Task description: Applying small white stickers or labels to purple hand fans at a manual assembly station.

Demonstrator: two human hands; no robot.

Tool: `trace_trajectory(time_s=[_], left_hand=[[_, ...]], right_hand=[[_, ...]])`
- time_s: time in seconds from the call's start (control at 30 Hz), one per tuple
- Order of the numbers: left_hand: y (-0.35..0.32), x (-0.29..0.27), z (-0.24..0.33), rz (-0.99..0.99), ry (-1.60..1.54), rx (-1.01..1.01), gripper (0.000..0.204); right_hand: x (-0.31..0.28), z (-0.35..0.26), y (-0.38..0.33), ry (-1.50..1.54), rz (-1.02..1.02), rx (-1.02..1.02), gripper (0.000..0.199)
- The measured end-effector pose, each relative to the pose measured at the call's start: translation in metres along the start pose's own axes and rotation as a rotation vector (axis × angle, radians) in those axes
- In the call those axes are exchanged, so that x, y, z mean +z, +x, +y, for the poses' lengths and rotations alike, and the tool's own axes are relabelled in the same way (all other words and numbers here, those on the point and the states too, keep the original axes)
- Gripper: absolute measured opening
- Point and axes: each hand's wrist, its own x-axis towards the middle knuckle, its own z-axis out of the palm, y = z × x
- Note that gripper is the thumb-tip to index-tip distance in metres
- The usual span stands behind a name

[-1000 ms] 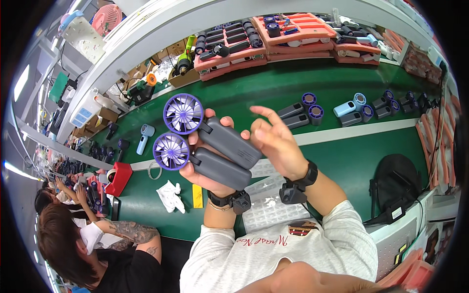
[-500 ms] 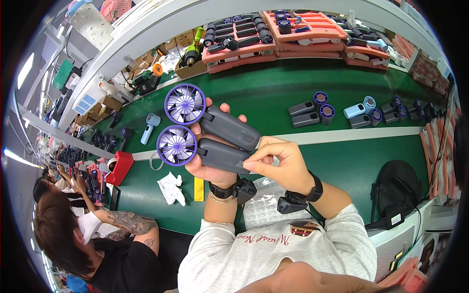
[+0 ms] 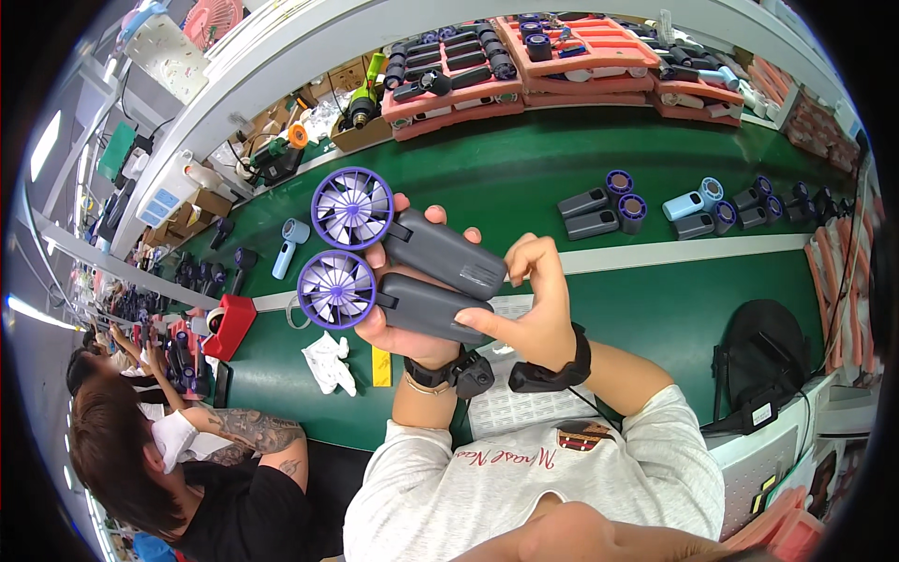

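Note:
My left hand is closed around two dark grey handheld fans with purple rings and pale blades, side by side over the bench. The upper fan has a small shiny patch near its handle's end. On the lower fan, the tip of my right thumb rests against the handle's end. My right hand is open, its bent fingers apart from the thumb and near the upper handle's end. Below my hands lies a pale sheet with rows of small rectangles, partly hidden by my wrists.
Grey fans and a blue fan lie along the green bench. A white glove, yellow strip and red tape dispenser are to the left. Pink foam trays stand at the back. A co-worker sits at left.
My right hand's fingers have spread from a pinch at the lower handle's end, with the thumb still there. The shiny patch on the upper handle is now plainer. Both fans stay in my left hand.

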Motion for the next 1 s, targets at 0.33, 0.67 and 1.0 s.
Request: trace_trajectory(time_s=[0.33,0.67,1.0], left_hand=[[0.02,-0.057,0.001,-0.015,0.069,-0.44,0.046],[0.044,-0.209,-0.018,-0.753,1.883,-0.7,0.056],[0.028,-0.169,0.022,-0.684,1.875,-0.478,0.051]], right_hand=[[0.004,0.03,0.019,0.56,-0.067,0.667,0.061],[-0.035,0.037,0.044,0.336,-0.063,0.365,0.02],[-0.002,0.117,-0.006,-0.31,-0.595,0.364,0.025]])
